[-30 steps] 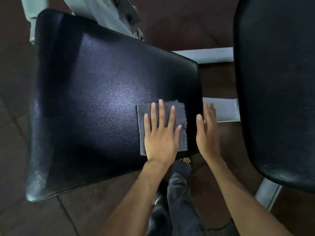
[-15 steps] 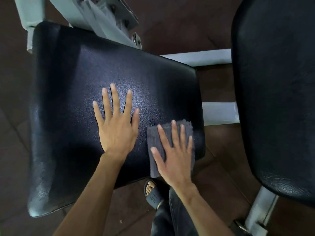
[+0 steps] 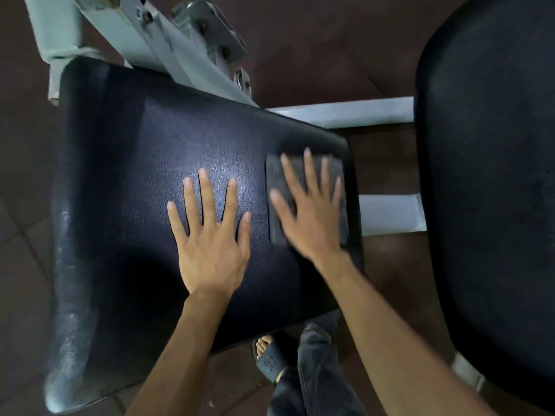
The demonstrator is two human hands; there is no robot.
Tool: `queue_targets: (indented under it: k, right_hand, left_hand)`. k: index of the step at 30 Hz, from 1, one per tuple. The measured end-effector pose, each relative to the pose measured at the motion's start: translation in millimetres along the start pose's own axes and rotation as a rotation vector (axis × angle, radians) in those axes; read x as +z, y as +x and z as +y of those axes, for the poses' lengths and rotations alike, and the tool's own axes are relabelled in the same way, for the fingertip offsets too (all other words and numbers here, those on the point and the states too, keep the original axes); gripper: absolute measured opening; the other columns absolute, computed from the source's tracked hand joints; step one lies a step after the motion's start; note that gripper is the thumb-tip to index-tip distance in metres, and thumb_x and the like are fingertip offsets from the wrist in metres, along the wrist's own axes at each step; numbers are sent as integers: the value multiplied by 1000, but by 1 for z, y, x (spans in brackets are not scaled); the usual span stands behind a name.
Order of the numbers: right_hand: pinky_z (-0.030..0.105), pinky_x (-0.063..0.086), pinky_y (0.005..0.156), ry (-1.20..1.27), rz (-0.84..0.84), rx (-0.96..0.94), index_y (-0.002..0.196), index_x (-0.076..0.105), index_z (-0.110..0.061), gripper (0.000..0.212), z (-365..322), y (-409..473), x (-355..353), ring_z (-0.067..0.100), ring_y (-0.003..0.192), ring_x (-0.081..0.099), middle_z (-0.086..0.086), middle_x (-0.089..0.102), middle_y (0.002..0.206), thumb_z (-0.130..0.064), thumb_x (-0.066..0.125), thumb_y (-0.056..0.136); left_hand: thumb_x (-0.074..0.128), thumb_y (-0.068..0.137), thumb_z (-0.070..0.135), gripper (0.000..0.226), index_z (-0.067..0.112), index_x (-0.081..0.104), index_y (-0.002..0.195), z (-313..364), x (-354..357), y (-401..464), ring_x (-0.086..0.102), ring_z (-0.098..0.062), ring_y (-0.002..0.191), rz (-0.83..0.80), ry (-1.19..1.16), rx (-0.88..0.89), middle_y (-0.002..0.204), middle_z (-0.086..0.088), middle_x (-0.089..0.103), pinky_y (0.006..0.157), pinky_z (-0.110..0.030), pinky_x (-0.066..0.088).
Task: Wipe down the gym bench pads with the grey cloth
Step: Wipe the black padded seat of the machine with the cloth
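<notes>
Both hands lie flat-fingered on the bench pad [image 3: 126, 205], right hand [image 3: 309, 217] blurred, half-hiding the grey cloth [image 3: 274, 178].

grey cloth [image 3: 333, 172], black (pebbled) pad [image 3: 144, 205]

Dark brown tiled floor [image 3: 315, 49], dim light.

Grey cloth [image 3: 333, 175] flat on black bench pad [image 3: 126, 181]
</notes>
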State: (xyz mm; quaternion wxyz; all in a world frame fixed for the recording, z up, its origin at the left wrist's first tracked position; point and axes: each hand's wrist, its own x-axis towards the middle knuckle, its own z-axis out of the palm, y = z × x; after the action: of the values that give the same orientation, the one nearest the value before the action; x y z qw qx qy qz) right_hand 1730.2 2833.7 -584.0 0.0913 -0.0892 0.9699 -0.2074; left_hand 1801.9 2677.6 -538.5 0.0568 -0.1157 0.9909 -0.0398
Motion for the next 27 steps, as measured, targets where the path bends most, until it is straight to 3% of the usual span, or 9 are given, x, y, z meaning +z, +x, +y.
queue_targets:
  k: [4,8,11,15,18,21,23,25,27]
  right_hand:
    - [62,14,118,32,-69,107,155,7,-43,63,47,-70,1,29,152,-4,0,-1,167,-66,18,98]
    - [65,13,116,124,20,442,156,12,-40,67,50,32,-6,35,151,4,7,8,166,-68,17,96]
    - [62,5,118,76,29,268,155,19,-38,67,12,95,-7,36,151,5,9,15,165,-68,24,95]
    - [60,5,119,14,16,-33,156,16,-38,65,-15,29,-2,30,153,-3,3,7,167,-65,27,97]
    - [61,11,118,-12,-56,-99,157,11,-38,69,4,-51,0,28,152,-8,2,-2,167,-65,32,97]
    - [64,3,118,32,-48,13,157,11,-35,78,15,-87,-4,30,152,-9,8,-4,167,-66,43,93]
    - [60,6,119,88,18,113,152,29,-31,79,7,-101,-13,30,152,6,12,15,164,-65,54,87]
    - [61,19,116,90,72,122,128,55,-26,60,-5,-117,-18,29,145,29,9,43,148,-62,64,81]
    - [62,29,109,64,80,129,106,63,-24,43,-13,-132,-16,29,137,40,7,54,133,-57,67,79]
  left_hand:
    - [18,103,52,61,31,9,159,1,-1,-1,-7,-31,155,4,-14,-11,168,-10,-5,123,-57,3]
    - [19,103,52,60,31,11,159,1,0,1,-5,-31,155,10,-10,-17,168,-10,-3,123,-56,2]
    - [21,103,52,60,32,12,159,2,2,0,-5,-31,155,18,-11,-15,168,-9,-2,123,-56,1]
    - [22,103,51,60,32,11,159,1,0,0,-7,-29,155,14,-23,-21,168,-8,-4,123,-55,0]
    - [21,103,52,60,32,10,159,0,0,0,-8,-29,155,7,-21,-23,168,-8,-5,123,-56,1]
    - [20,103,52,60,32,11,159,1,-1,-1,-8,-30,155,2,-23,-30,168,-8,-5,123,-57,3]
    - [20,103,52,60,32,12,159,1,-2,0,-8,-30,155,-7,-24,-27,168,-8,-5,123,-57,2]
    - [21,105,51,58,32,13,159,0,-4,0,-7,-30,155,-7,-26,-26,168,-9,-4,123,-56,2]
    - [21,105,51,57,32,12,159,0,-5,-1,-6,-30,155,-16,-25,-26,168,-9,-4,123,-56,2]
